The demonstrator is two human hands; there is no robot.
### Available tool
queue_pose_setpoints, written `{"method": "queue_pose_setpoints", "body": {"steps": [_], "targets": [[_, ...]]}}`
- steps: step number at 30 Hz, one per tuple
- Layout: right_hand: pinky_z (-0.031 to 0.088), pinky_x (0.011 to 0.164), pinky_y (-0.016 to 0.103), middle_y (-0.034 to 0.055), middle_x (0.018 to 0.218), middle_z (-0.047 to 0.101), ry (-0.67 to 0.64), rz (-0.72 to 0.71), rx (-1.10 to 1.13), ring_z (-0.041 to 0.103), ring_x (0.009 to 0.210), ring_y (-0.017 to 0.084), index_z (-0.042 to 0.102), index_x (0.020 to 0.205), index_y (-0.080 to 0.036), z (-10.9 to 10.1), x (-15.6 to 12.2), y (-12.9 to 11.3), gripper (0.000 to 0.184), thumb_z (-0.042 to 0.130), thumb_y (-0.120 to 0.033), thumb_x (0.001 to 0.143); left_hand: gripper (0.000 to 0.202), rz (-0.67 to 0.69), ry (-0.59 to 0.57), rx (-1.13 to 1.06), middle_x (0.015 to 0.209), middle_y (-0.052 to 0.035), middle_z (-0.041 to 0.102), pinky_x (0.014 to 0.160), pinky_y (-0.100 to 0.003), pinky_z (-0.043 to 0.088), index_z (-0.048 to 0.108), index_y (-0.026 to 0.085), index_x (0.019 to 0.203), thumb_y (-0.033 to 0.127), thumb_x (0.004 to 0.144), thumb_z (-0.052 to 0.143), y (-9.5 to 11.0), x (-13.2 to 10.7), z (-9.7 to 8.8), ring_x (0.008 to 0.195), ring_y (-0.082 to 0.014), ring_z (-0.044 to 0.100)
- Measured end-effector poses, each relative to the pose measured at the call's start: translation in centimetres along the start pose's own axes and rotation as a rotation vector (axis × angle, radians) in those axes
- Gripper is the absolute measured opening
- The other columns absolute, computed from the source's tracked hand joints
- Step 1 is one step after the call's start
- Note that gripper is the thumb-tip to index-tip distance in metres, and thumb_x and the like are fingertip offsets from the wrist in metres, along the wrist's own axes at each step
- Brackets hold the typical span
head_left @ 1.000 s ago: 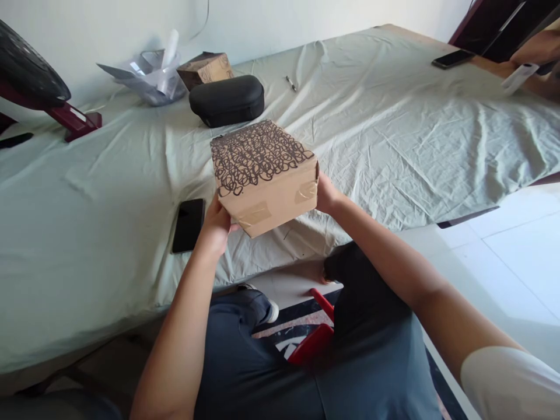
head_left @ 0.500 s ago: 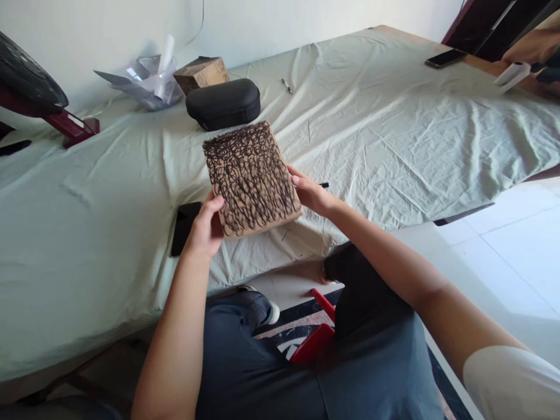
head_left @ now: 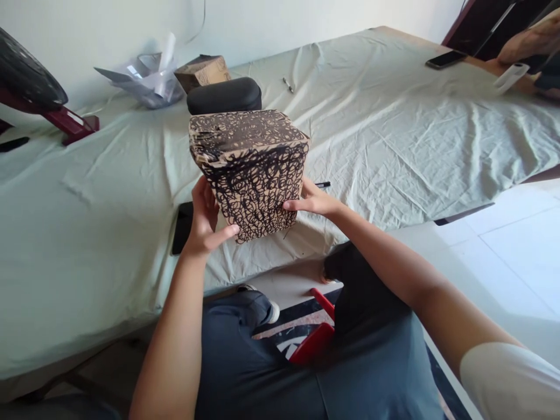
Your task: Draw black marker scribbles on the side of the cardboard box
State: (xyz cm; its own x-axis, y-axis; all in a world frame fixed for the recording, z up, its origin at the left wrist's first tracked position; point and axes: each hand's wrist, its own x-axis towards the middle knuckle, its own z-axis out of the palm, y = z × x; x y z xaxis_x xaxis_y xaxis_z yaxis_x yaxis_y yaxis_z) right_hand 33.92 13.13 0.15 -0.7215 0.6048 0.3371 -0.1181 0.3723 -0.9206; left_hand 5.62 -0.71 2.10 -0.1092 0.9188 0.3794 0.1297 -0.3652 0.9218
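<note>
Between my two hands is a cardboard box [head_left: 258, 181] covered in black looping scribbles. It is tilted so that its top and the side facing me both show. My left hand [head_left: 207, 219] grips the lower left edge, thumb on the near side. At the right edge, my right hand [head_left: 312, 198] grips with its thumb on the near side and its other fingers mostly hidden behind. A black phone-like object [head_left: 181, 227] lies by my left hand, and a black pen [head_left: 322, 185] lies just beyond my right hand.
A black zip case [head_left: 225, 96] sits behind the box on the cloth-covered table [head_left: 371, 146]. Farther back are another cardboard box [head_left: 203, 71] and a clear plastic bag [head_left: 153, 84]. A dark red fan [head_left: 72, 125] stands left. Another person's hand [head_left: 531, 41] and a phone [head_left: 445, 59] are far right.
The box has been turned in my hands, so its top and another scribbled side now show. My left thumb has shifted lower, and my right thumb now lies across the near side.
</note>
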Motion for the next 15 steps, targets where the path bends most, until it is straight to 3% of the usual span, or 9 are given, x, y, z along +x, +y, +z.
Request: {"method": "queue_pose_setpoints", "body": {"steps": [5,11,15], "targets": [[0.044,0.137,0.066,0.0087,0.194,0.028,-0.028,-0.036,0.024,0.039,0.171,0.046,0.024,0.187,-0.037,0.1,0.6,0.4,0.136,0.087,-0.085,0.077,0.094,0.017,0.07,-0.069,0.162,-0.0041,0.063,0.138,-0.054,0.044,0.066,0.041,0.151,0.058,0.066,0.103,-0.5,-0.3,-0.2,0.159,-0.0394,0.055],[0.053,0.129,0.061,0.0097,0.197,0.02,-0.037,-0.019,-0.016,0.055,0.154,0.041,0.015,0.19,-0.037,0.3,0.6,1.3,0.144,0.09,-0.084,0.076,0.071,-0.104,0.166,-0.099,0.146,-0.0032,0.074,0.141,-0.062,0.041,0.075,0.039,0.136,0.047,0.067,0.087,-0.4,-0.5,-0.3,0.157,-0.0409,0.056],[0.059,0.119,0.054,0.0114,0.198,0.018,-0.054,-0.003,-0.017,0.061,0.145,0.038,0.016,0.19,-0.032,0.3,0.1,1.4,0.142,0.091,-0.079,0.079,0.065,-0.185,0.192,-0.094,0.147,-0.0034,0.076,0.138,-0.064,0.045,0.078,0.035,0.133,0.041,0.067,0.074,-0.4,-0.5,-0.3,0.158,-0.0416,0.057]]}}
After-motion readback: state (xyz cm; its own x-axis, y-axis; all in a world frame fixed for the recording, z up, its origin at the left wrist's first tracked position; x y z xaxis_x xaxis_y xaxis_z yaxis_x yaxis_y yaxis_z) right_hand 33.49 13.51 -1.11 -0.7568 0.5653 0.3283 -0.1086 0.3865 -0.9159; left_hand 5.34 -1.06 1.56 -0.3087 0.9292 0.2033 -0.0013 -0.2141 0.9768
